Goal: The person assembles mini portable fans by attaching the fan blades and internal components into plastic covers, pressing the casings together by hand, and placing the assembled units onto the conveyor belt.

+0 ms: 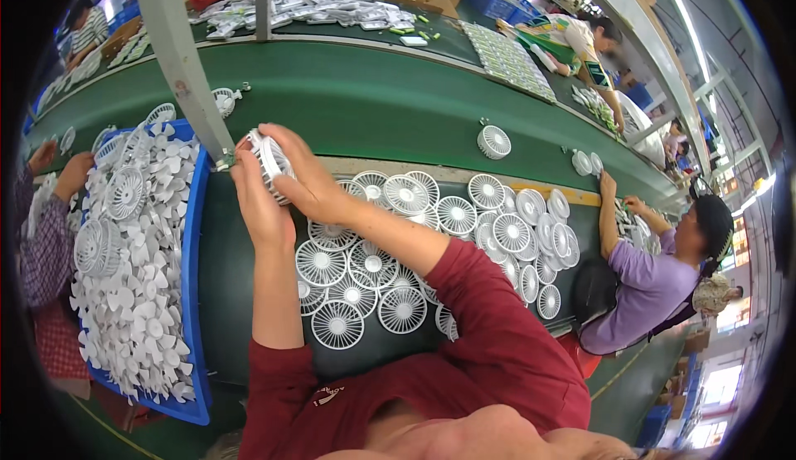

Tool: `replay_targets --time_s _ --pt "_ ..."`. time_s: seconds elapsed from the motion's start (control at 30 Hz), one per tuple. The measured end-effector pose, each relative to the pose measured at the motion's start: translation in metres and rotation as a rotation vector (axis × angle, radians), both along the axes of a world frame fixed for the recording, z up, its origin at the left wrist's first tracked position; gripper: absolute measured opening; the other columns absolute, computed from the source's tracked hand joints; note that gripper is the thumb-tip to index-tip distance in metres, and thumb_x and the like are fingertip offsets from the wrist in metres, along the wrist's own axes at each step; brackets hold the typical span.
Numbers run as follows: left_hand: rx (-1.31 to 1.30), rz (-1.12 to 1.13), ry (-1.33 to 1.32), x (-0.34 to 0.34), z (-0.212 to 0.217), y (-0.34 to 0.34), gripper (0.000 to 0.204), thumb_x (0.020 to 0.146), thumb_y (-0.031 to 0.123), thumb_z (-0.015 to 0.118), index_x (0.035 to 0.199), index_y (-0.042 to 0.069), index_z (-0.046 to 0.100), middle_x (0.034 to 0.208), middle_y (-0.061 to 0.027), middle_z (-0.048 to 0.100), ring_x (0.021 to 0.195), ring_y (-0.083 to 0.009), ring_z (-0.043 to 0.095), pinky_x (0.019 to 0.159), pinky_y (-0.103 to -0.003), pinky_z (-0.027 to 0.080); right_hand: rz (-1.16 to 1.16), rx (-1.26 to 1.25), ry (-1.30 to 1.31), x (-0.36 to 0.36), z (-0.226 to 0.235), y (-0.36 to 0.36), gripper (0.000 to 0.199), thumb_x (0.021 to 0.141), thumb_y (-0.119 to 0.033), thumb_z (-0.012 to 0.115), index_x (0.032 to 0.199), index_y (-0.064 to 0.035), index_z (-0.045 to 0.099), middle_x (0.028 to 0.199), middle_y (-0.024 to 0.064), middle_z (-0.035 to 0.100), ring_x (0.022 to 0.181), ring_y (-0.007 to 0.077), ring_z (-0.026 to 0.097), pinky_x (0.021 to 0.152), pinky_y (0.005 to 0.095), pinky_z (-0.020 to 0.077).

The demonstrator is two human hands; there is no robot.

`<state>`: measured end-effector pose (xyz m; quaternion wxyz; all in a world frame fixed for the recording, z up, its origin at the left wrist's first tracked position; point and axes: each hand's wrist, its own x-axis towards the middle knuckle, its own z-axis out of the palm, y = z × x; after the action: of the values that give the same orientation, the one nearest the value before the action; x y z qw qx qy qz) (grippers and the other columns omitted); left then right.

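Btwn both palms, nr the far edge of the dark bench (228,294) + just beside the grey post (178,62), sits a white slatted fan housing (270,164), tilted, rim toward camera. L hand (259,207) cups its near/left side, fingers up along it; R hand (308,174) wraps the opp. side, fingers over top, thumb low on the slats. Grip = two-handed clasp, both grasping same pc; some fingertip contact hidden, can't tell exact pressure. Handling (judged by look): thin molded plastic, prob. v. light, stiff overall, but slim slats likely flex or snap if pushed mid-span. Looks smooth, so maybe a bit slippery; not soft. Best hold: solid outer rim, opp. sides, even pressure; keep fingertips off slats. Anything inside: can't tell. Nearby: loose white grilles (402,311) overlapping on bench to R, prob. just as light, could snag each other; blue bin (196,311) w/ white fan blades (141,319) to L; green belt (356,87) beyond.
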<state>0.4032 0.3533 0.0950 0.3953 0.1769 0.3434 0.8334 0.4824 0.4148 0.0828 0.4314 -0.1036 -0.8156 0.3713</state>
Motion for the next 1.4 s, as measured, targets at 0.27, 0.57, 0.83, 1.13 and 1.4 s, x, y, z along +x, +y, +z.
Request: replay_targets --time_s 0.27,0.57,0.83,1.13,1.4 --pt "0.001 0.442 0.626 -0.002 -0.02 0.002 0.043 0.105 0.026 0.035 0.136 -0.004 0.036 0.129 -0.0187 0.047 0.116 -0.0252 0.05 0.099 -0.037 0.04 0.094 -0.374 0.06 -0.026 -0.008 -0.013 0.046 0.1 -0.031 0.039 0.138 -0.0064 0.038 0.129 0.0152 0.049 0.121 0.0238 0.049 0.101 0.0344 0.0384" --pt "-0.274 0.067 0.975 -0.009 -0.055 0.021 0.046 0.099 0.028 0.05 0.137 0.002 0.044 0.137 -0.0182 0.05 0.127 -0.0324 0.046 0.107 -0.04 0.034 -0.407 -0.158 -0.379 0.087 -0.026 0.088 0.044 0.093 -0.031 0.058 0.13 -0.0069 0.054 0.125 0.0131 0.061 0.114 0.0271 0.058 0.098 0.0339 0.0443" --pt "-0.328 0.118 1.398 -0.056 -0.048 0.06 0.046 0.09 0.018 0.059 0.132 0.003 0.047 0.133 -0.0219 0.052 0.126 -0.0404 0.045 0.105 -0.044 0.036 -0.768 0.392 -0.6 0.194 -0.026 0.102 0.045 0.078 -0.021 0.074 0.12 -0.0078 0.062 0.134 0.0233 0.052 0.123 0.0397 0.049 0.102 0.0469 0.041" --pt "-0.767 0.223 1.742 -0.137 -0.075 0.196 0.049 0.086 0.008 0.054 0.134 0.003 0.045 0.138 -0.0206 0.046 0.131 -0.0408 0.04 0.109 -0.045 0.037 0.176 0.429 -0.824 0.095 -0.032 0.012 0.08 0.069 -0.044 0.081 0.136 -0.0132 0.05 0.142 0.0228 0.042 0.133 0.0407 0.038 0.109 0.0524 0.0307" --pt "-1.289 -0.154 1.866 -0.13 -0.059 0.241 0.046 0.089 0.016 0.056 0.134 0.02 0.051 0.146 -0.008 0.04 0.136 -0.0343 0.037 0.104 -0.065 0.033 0.288 0.273 -0.707 0.113 -0.035 0.016 0.066 0.072 -0.029 0.079 0.129 -0.0068 0.056 0.136 0.0209 0.047 0.127 0.0371 0.043 0.107 0.0473 0.035"
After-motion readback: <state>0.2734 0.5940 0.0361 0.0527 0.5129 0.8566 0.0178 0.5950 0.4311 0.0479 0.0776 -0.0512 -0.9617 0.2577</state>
